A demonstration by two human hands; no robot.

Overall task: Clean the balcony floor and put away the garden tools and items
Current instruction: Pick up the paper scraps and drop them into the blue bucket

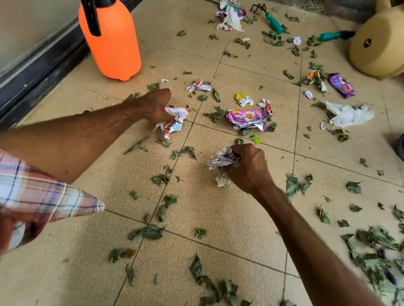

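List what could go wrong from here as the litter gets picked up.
1. Both hands are full: the left hand grips a crumpled white-and-red wrapper, the right hand a crumpled whitish paper wad; grabbing more may spill pieces.
2. The orange plastic sprayer stands near the left forearm; a sweep might topple it.
3. The teal-handled claw rake lies among litter; its prongs could scratch fingers.

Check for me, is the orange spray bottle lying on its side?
No, the orange spray bottle stands on its base on the floor beside the glass door.
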